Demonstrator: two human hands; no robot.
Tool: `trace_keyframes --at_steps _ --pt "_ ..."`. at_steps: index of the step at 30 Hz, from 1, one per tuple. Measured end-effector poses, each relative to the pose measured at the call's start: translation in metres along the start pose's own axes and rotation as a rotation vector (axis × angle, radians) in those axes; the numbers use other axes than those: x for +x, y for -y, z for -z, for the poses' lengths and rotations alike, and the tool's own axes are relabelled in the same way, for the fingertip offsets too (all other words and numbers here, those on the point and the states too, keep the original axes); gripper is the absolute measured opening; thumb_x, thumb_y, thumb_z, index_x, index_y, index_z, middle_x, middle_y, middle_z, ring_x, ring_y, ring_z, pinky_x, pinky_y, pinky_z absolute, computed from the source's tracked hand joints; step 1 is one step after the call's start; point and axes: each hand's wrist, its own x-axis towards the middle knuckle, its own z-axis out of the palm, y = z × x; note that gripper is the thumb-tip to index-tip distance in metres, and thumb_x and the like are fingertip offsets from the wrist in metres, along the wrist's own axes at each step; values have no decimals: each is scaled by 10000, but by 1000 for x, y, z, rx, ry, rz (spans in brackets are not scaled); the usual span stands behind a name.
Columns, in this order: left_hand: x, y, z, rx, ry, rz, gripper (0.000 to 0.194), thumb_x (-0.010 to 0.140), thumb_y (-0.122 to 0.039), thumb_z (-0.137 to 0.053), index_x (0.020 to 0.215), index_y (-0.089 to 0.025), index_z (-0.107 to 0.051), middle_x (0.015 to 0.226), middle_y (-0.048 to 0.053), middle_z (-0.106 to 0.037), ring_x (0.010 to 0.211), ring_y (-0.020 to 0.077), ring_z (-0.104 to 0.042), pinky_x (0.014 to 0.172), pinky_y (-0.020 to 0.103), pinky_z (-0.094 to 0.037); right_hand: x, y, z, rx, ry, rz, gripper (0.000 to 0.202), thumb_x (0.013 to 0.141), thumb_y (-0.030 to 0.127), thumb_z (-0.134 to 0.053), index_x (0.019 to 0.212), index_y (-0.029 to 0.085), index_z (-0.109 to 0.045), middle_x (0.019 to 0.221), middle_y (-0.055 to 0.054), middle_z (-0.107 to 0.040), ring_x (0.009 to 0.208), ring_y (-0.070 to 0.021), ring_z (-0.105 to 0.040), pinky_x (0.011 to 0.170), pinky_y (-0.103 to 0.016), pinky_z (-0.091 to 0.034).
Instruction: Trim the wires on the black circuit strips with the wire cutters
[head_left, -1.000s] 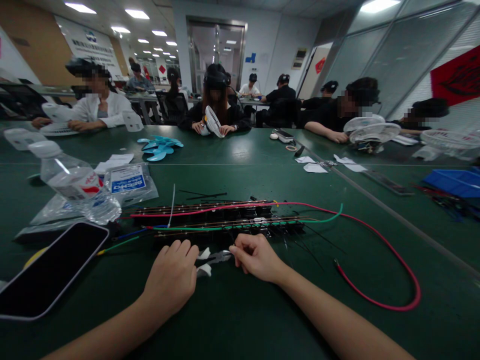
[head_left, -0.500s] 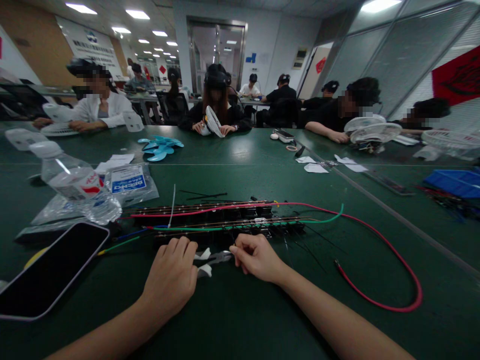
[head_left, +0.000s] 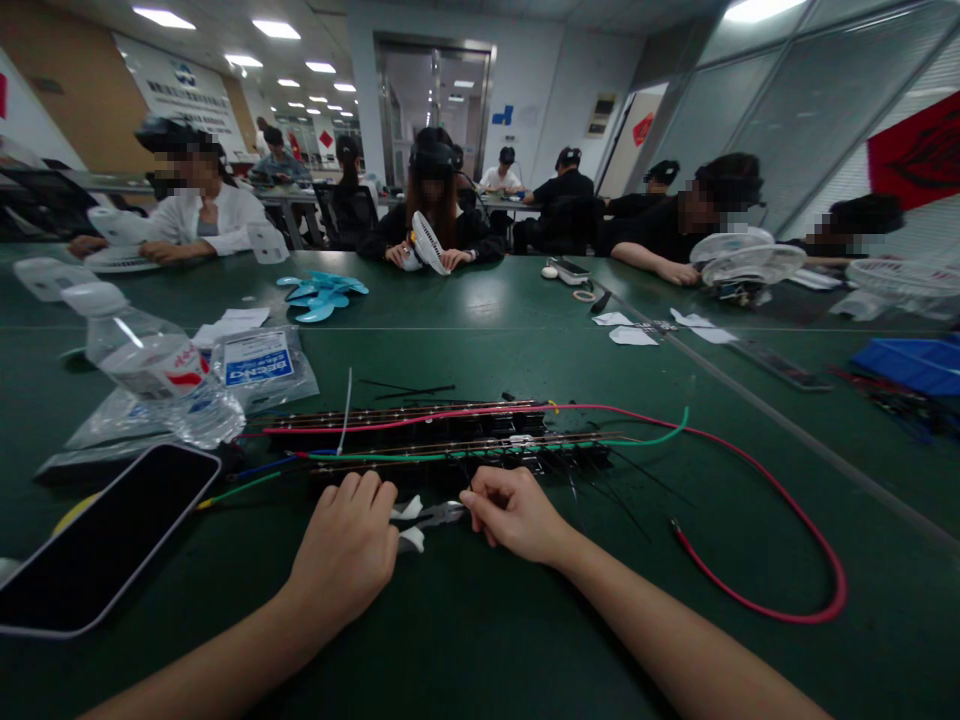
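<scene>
My left hand (head_left: 349, 530) is wrapped round the handles of white-handled pliers (head_left: 442, 514), whose metal jaws point right. At the tips of the jaws, my right hand (head_left: 517, 512) is closed in a pinch; what it grips is too small to make out. Just beyond both hands lie two long black racks with copper-coloured rods, the nearer rack (head_left: 555, 458) and the farther rack (head_left: 405, 413). A green wire (head_left: 649, 442) runs along the nearer one, and a red cable (head_left: 757, 465) crosses the farther one and loops round to the right. Thin black ties (head_left: 630, 510) stick out near my right hand.
A phone (head_left: 105, 540), a plastic bottle (head_left: 154, 365) and a clear bag (head_left: 262, 365) lie on the left of the green table (head_left: 525, 640). Blue fan blades (head_left: 322, 295) are farther back. A blue tray (head_left: 915, 365) is at the right. Several people sit beyond, some handling white fan parts.
</scene>
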Motion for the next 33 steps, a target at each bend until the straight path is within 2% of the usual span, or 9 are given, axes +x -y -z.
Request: trace_keyframes --at_steps 6,22,33 --pt "0 0 0 -20 -3 -9 177 811 -148 -402 835 -168 -576 847 71 -546 810 242 -456 717 383 -309 0 -2 1 -39 13 14 289 894 373 -533 677 188 -486 551 28 -587 401 -64 -500 402 -171 -341" --pt "2 -2 1 8 -22 -18 152 785 -120 -412 771 -176 -552 805 67 -523 771 239 -439 681 372 -293 0 -1 1 -89 10 5 298 897 389 -517 678 189 -499 557 27 -581 434 -72 -495 437 -192 -341" --pt "-1 -3 1 25 -26 -6 181 797 -142 -427 825 -176 -603 838 76 -547 811 251 -454 705 379 -307 -1 1 3 -63 -20 -14 301 897 407 -511 689 192 -488 575 32 -593 408 -61 -504 428 -180 -360"
